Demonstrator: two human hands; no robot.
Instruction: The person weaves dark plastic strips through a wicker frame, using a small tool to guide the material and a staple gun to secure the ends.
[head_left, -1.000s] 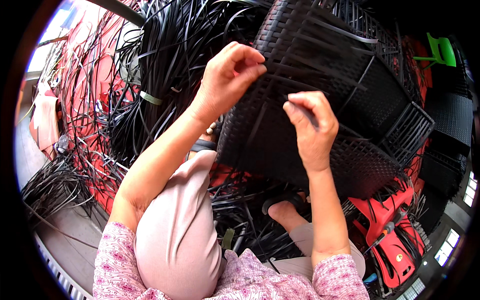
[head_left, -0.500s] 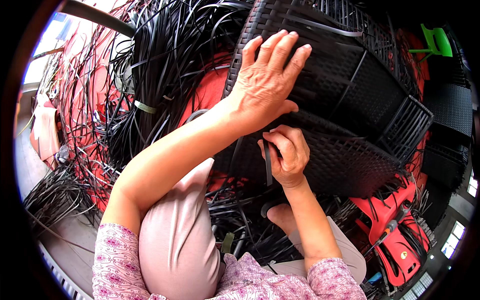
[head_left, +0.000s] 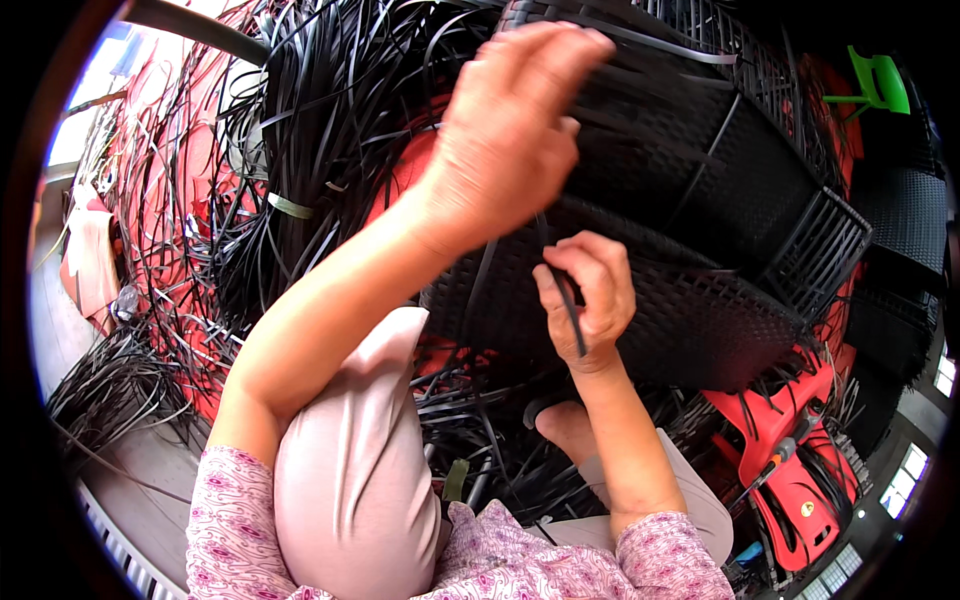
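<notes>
A dark woven furniture piece (head_left: 690,305) of flat black strips over a frame stands tilted before me. My right hand (head_left: 598,290) is closed in front of its lower panel, pinching a narrow black strip (head_left: 574,318) between thumb and fingers. The end of the strip hangs down toward my wrist. My left hand (head_left: 505,140) is raised over the upper left edge of the weave, back of the hand toward me. Its fingers are smeared by motion, so their grip is unclear. A loose grey strip end (head_left: 690,50) sticks out along the top of the weave.
A thick bundle of loose black strips (head_left: 320,130) with a pale tie lies at left over red cloth. A red plastic stool (head_left: 800,510), with a tool on it, lies at lower right. A green chair (head_left: 880,82) stands far right. More strips tangle around my feet.
My left hand has lifted off the woven surface, its spread fingers drawing in. My right hand has shifted slightly right, still pinching the black strip.
</notes>
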